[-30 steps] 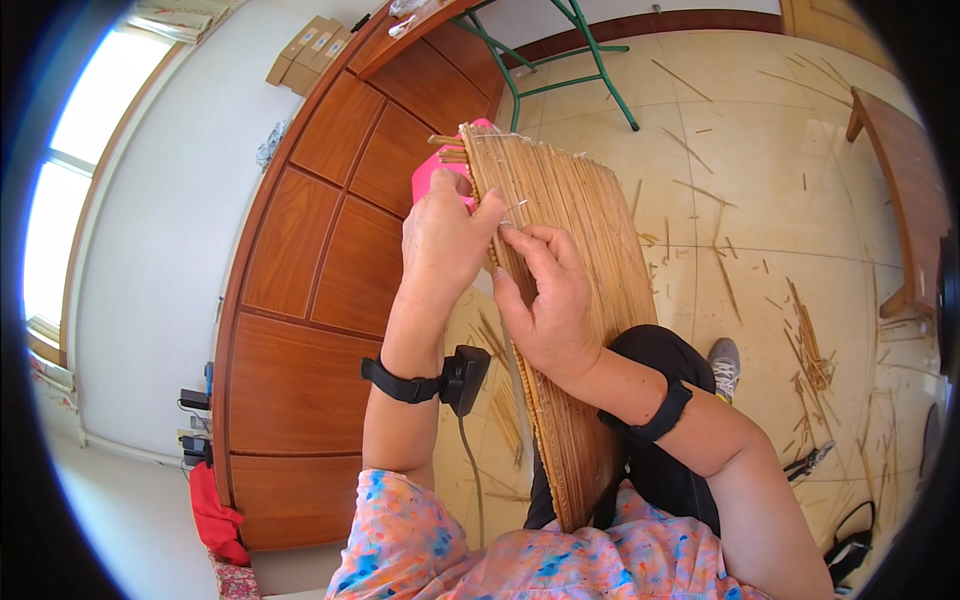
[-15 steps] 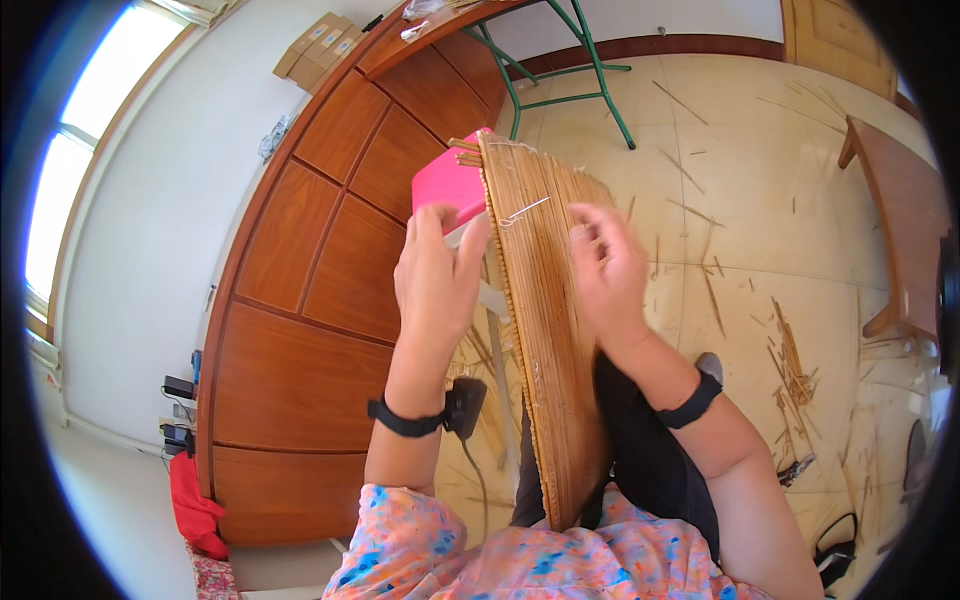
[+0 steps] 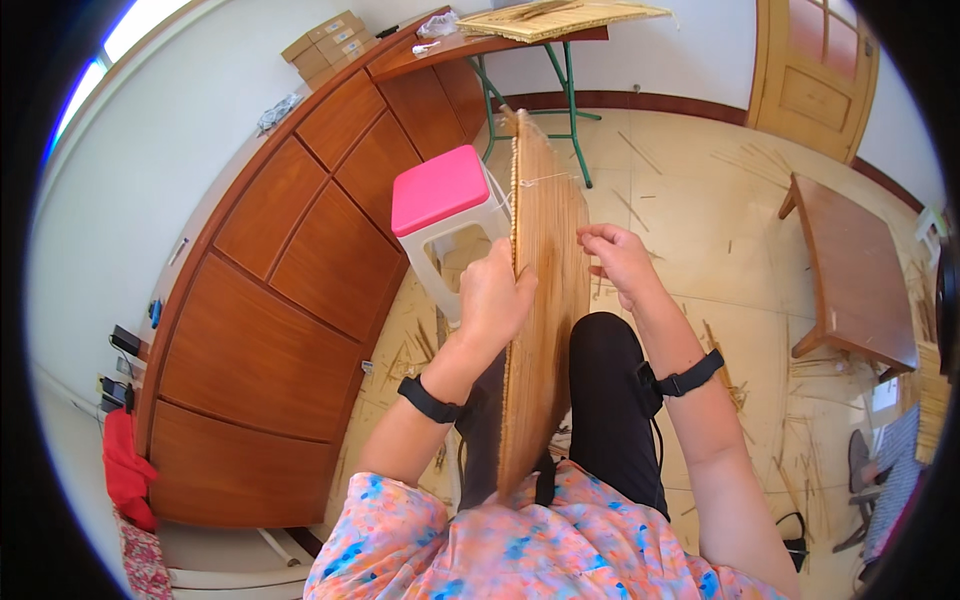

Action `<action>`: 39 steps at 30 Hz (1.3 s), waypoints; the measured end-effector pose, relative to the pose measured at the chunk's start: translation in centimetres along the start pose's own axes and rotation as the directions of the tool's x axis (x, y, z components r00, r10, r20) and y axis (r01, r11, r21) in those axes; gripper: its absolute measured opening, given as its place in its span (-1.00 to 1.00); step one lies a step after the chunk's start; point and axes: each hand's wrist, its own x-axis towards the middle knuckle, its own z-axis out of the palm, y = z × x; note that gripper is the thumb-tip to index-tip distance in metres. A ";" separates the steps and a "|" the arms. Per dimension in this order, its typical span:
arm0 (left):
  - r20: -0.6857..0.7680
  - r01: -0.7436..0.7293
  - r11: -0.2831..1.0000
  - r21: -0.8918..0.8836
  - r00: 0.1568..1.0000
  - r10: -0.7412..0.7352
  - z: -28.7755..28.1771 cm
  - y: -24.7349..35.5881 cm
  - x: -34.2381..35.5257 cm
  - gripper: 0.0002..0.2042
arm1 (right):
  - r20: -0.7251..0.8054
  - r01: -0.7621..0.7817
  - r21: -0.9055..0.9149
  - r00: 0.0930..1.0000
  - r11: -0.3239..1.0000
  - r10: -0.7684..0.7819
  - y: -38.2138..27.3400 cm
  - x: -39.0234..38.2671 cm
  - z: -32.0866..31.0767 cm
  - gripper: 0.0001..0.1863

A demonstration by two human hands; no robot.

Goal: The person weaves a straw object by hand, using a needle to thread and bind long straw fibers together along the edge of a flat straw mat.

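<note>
A panel of thin tan stalks (image 3: 545, 290), bound side by side, stands steeply tilted between my thighs, its lower end near my shirt. My left hand (image 3: 492, 300) is closed on its left edge, the thumb lying on the broad face. White thread (image 3: 545, 181) crosses the stalks near the top. Just off the right edge is my right hand (image 3: 622, 262), its thumb and forefinger pinched together. Whatever is between those fingertips is too small to make out. Both wrists wear black straps.
A pink-topped white stool (image 3: 440, 192) stands beyond the panel, near wooden cabinets (image 3: 262, 320). Another stalk panel (image 3: 560, 20) lies on a green-legged table at the back. A low wooden table (image 3: 855, 265) is at right, near a seated person's leg (image 3: 895, 490). Loose stalks litter the floor.
My left hand has come down onto the panel's edge and gripped it. The panel has turned more edge-on. My right hand has moved slightly down. The view has shifted, showing more room.
</note>
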 end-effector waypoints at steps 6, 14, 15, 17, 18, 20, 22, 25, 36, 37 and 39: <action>-0.090 -0.268 0.963 0.007 0.959 0.267 -5.0 5.6 -1.2 -0.80 | 0.024 0.133 -0.021 0.991 0.991 -0.133 -3.6 -5.5 -0.4 -0.56; -0.203 -0.604 0.763 0.229 0.737 0.645 -17.7 12.9 -4.3 -0.82 | -0.026 0.576 0.192 0.812 0.794 -0.583 -13.1 -12.7 1.6 -0.53; -0.223 -0.621 0.739 0.261 0.706 0.672 -19.0 13.6 -4.8 -0.82 | -0.049 0.611 0.210 0.786 0.763 -0.616 -14.2 -13.3 2.1 -0.53; -0.262 -0.645 0.699 0.310 0.649 0.715 -21.1 14.6 -5.7 -0.82 | -0.018 0.651 0.263 0.741 0.712 -0.671 -15.8 -13.7 2.2 -0.52; -0.269 -0.646 0.683 0.340 0.629 0.729 -22.0 15.0 -5.9 -0.82 | -0.003 0.682 0.328 0.692 0.653 -0.722 -16.4 -13.8 2.4 -0.51; -0.287 -0.653 0.652 0.385 0.587 0.757 -23.0 15.5 -6.2 -0.82 | -0.007 0.720 0.441 0.600 0.536 -0.800 -17.5 -14.4 2.8 -0.51; -0.313 -0.666 0.625 0.407 0.541 0.781 -23.6 16.0 -5.7 -0.82 | 0.041 0.825 0.321 0.479 0.465 -0.877 -19.1 -14.7 2.3 -0.49; -0.261 -0.617 0.610 0.497 0.565 0.783 -24.1 14.9 -5.0 -0.82 | 0.027 0.802 0.344 0.511 0.488 -0.859 -19.9 -12.3 4.8 -0.43; 0.092 -0.689 0.236 0.686 0.404 0.910 -16.3 -0.7 0.3 -0.84 | 0.361 0.387 0.300 0.800 0.872 -0.479 -7.5 -1.6 4.9 -0.33; 0.128 -0.692 0.198 0.694 0.389 0.912 -15.2 -2.3 0.5 -0.82 | 0.383 0.351 0.244 0.822 0.904 -0.422 -5.4 -1.0 5.3 -0.37; 0.117 -0.706 0.197 0.680 0.370 0.922 -13.7 -5.1 0.2 -0.80 | 0.390 0.272 0.185 0.862 0.944 -0.325 -2.1 -0.7 6.9 -0.44</action>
